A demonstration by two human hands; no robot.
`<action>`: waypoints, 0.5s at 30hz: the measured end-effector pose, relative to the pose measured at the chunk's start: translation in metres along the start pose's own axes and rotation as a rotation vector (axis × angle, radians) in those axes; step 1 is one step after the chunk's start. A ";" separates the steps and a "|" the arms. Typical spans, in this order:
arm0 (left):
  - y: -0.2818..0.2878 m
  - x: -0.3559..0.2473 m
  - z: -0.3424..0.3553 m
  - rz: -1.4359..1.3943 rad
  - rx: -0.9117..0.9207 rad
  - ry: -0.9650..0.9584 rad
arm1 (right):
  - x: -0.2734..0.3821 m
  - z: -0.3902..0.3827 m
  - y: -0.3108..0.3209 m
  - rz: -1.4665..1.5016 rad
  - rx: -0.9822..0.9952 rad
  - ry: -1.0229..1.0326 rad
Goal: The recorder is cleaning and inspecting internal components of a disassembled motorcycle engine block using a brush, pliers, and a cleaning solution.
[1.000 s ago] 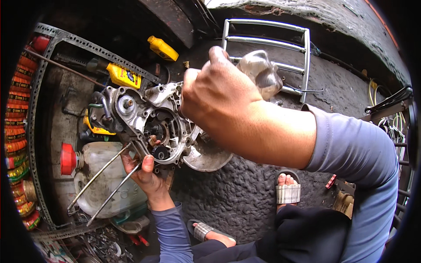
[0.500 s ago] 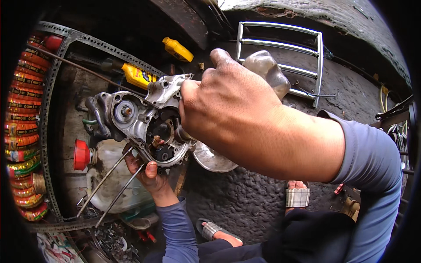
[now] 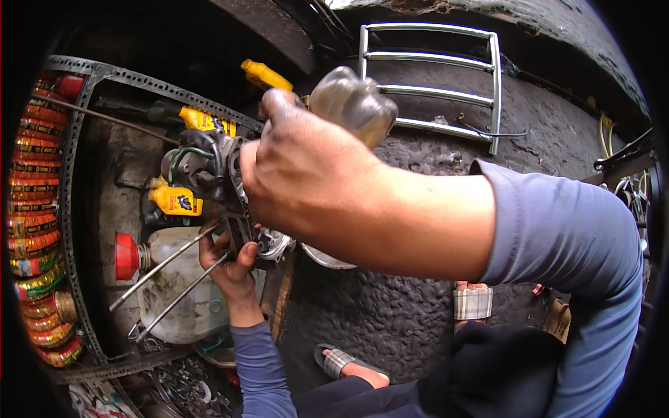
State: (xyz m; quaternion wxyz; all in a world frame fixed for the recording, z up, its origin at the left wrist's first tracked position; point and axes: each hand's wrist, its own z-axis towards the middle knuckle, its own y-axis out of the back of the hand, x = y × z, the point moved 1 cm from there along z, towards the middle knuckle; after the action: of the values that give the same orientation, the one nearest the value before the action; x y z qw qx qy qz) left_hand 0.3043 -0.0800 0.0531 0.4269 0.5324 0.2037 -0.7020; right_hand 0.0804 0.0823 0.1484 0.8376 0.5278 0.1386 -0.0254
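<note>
My left hand (image 3: 233, 268) is closed round the lower part of a metal engine crankcase (image 3: 273, 245), beside two long studs (image 3: 182, 296) that stick out toward the lower left. The crankcase is tilted, and much of it lies behind my right hand. My right hand (image 3: 306, 160) is closed, its thumb up, in front of the crankcase's upper part. From behind it juts the rounded base of a smudged clear plastic bottle (image 3: 355, 104). The bottle's neck and my right fingertips are hidden.
A cloudy jug (image 3: 185, 254) with a red cap lies beneath the studs. Yellow bottles (image 3: 176, 200) lie nearby, inside a perforated metal frame (image 3: 70, 209). Orange-wrapped rolls (image 3: 35, 188) line the left. A chrome rack (image 3: 435, 57) lies on the dark floor, and a pale dish (image 3: 327, 258) sits below my forearm.
My right hand and the plastic bottle have moved left. The crankcase has turned, so its open inside no longer shows. A yellow bottle behind it has come into view. My left hand still grips.
</note>
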 end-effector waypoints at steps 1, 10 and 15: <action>0.003 0.002 0.001 0.017 0.013 0.002 | 0.002 0.000 -0.002 0.003 0.002 -0.005; -0.019 -0.001 0.007 0.054 0.082 0.110 | 0.006 -0.010 -0.025 -0.089 0.134 -0.046; -0.030 -0.002 0.019 0.073 0.067 0.238 | 0.000 -0.011 -0.044 -0.128 0.100 -0.080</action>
State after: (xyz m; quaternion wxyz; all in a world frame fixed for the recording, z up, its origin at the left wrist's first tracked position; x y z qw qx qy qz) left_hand 0.2692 -0.0762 0.0567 0.4069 0.6331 0.2100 -0.6241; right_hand 0.0699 0.0724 0.1049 0.8116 0.5577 0.1373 -0.1070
